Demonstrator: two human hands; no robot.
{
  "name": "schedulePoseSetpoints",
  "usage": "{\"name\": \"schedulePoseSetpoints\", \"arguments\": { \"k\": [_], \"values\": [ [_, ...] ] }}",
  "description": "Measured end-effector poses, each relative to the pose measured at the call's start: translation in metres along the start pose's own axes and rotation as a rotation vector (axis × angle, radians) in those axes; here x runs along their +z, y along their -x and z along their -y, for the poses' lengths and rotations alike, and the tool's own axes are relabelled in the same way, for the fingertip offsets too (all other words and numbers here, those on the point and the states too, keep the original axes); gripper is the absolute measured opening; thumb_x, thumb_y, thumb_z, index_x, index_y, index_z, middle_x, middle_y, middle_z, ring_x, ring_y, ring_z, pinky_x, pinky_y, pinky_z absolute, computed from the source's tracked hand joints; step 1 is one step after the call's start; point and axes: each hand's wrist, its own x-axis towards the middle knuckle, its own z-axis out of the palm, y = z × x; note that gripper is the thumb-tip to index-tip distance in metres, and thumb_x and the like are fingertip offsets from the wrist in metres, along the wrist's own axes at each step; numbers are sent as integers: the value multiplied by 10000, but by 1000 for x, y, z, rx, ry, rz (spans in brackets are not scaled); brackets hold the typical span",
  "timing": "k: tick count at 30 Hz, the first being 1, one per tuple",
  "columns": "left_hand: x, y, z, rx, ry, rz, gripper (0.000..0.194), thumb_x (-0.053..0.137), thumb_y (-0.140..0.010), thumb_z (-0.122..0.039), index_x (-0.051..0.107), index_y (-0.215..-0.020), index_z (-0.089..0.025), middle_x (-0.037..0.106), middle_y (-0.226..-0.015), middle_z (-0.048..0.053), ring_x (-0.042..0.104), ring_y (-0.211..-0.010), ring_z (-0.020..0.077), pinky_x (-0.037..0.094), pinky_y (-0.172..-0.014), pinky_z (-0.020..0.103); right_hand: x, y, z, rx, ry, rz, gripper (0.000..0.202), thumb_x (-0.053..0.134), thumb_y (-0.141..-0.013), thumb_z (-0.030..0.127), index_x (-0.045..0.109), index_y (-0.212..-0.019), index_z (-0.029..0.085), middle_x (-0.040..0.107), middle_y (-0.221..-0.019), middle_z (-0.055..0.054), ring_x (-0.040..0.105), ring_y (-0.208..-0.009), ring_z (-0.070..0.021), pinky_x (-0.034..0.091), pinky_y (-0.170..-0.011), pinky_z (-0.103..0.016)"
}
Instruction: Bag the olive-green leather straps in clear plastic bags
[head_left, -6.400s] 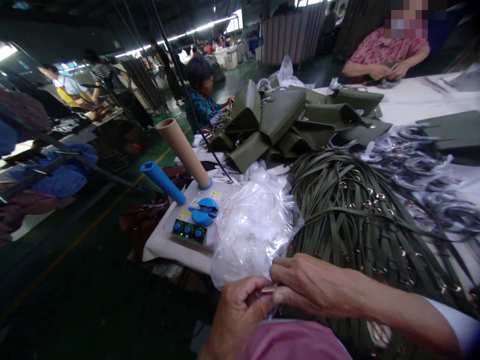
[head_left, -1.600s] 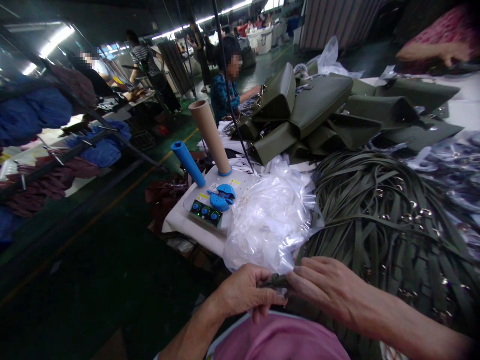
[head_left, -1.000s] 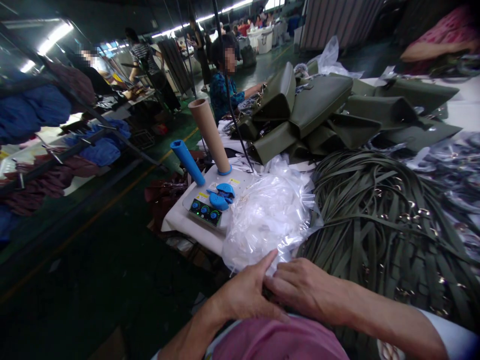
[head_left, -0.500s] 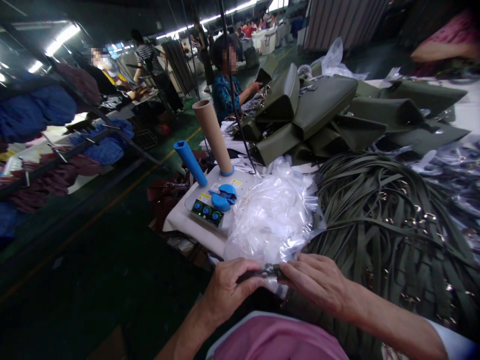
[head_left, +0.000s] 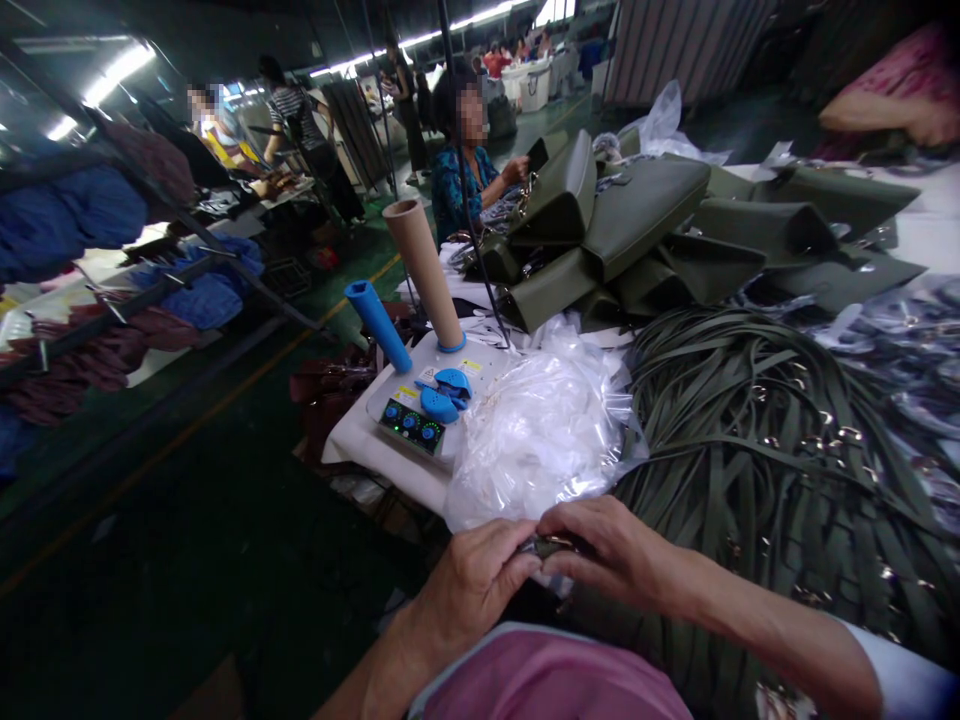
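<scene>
Near the bottom middle, my left hand [head_left: 476, 575] pinches one end of a short stretch of olive-green strap [head_left: 551, 546] with metal on it. My right hand [head_left: 619, 548] grips the same strap from the other side, its fingers curled over the top and thumb below. Most of the strap is hidden by my fingers. Just beyond my hands lies a heap of clear plastic bags [head_left: 540, 430]. To the right, a large pile of olive straps [head_left: 720, 400] with metal buckles spreads under my right forearm.
A grey device [head_left: 484, 360] with dials, a blue tube [head_left: 379, 325] and a cardboard tube [head_left: 424, 270] stands at the table's left corner. Olive handbags [head_left: 645, 210] are heaped behind. A co-worker [head_left: 457, 180] sits beyond them; another person's arm [head_left: 885, 110] shows at far right.
My right hand has moved left, closer to my left hand, and its flat fingers have curled around the strap. Behind, the seated co-worker's head has lifted slightly.
</scene>
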Motion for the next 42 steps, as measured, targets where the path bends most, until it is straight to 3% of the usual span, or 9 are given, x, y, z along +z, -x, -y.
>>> {"name": "schedulePoseSetpoints", "arguments": {
  "k": [4, 14, 19, 24, 28, 31, 34, 37, 42],
  "values": [
    [-9, -2, -8, -303, 140, 113, 375, 536, -840, -324, 506, -1183, -175, 659, -1025, 52, 617, -918, 153, 463, -826, 229, -7, -1, 0, 85, -4, 63, 241, 425, -917, 361, 540, -907, 149, 539, -658, 11, 442, -551, -72, 313, -519, -190],
    [-3, -16, -10, -560, 511, 505, 336, 424, -860, -440, 525, -799, -126, 531, -546, -32, 373, -337, 39, 303, -342, 145, -20, 0, 10, -570, 675, -106, 211, 376, -915, 176, 528, -1051, 122, 623, -857, -80, 493, -639, -134, 307, -524, -275],
    [4, -16, -13, -249, -355, 173, 213, 380, -887, -229, 524, -760, -137, 588, -664, 45, 600, -658, 170, 455, -603, 258, -5, -6, 10, 20, -69, -4, 217, 428, -896, 271, 546, -779, 131, 558, -637, -13, 462, -546, -84, 316, -503, -209],
    [8, -5, -5, 118, -565, 105, 235, 435, -884, -260, 498, -1065, -122, 624, -750, 66, 622, -695, 192, 489, -606, 281, 21, -19, 8, 652, -1009, 250, 387, 512, -785, 514, 501, -699, 137, 462, -450, 55, 257, -315, -25, 171, -331, -162],
    [-8, -2, -2, 45, -304, -26, 867, 650, -761, -348, 72, -1389, -196, 526, -1224, 144, 573, -1055, 211, 522, -801, 289, 21, -27, 16, 508, -1017, 163, 384, 592, -760, 495, 522, -872, 135, 498, -549, 59, 361, -416, -24, 242, -385, -134],
    [-25, 3, 1, -6, -157, 32, 1038, 748, -644, -388, 46, -1393, -234, 442, -1331, 135, 518, -1137, 225, 522, -841, 302, 16, -33, 26, 480, -986, 192, 373, 626, -749, 469, 543, -807, 110, 509, -579, 46, 355, -429, -10, 225, -385, -131],
    [-37, 16, 10, 145, -203, -47, 762, 694, -720, -347, 254, -1322, -193, 506, -1253, 128, 540, -1093, 206, 514, -839, 290, 17, -40, 33, 674, -1085, 121, 354, 630, -746, 458, 506, -720, 128, 496, -523, 59, 250, -341, 2, 129, -325, -147],
    [-38, 32, 19, 335, -410, -382, 311, 633, -778, -212, 499, -1057, -178, 608, -979, 78, 587, -904, 180, 494, -786, 299, 25, -49, 40, 822, -1178, 1, 340, 666, -715, 427, 479, -714, 143, 506, -512, 64, 197, -316, 9, 77, -311, -146],
    [-30, 44, 33, 183, -505, -580, 109, 631, -786, -225, 560, -850, -171, 597, -748, 29, 569, -692, 156, 455, -658, 288, 45, -71, 56, 841, -1154, -237, 376, 691, -686, 443, 465, -719, 144, 492, -523, 67, 231, -318, 16, 76, -317, -134]
  ]
}}
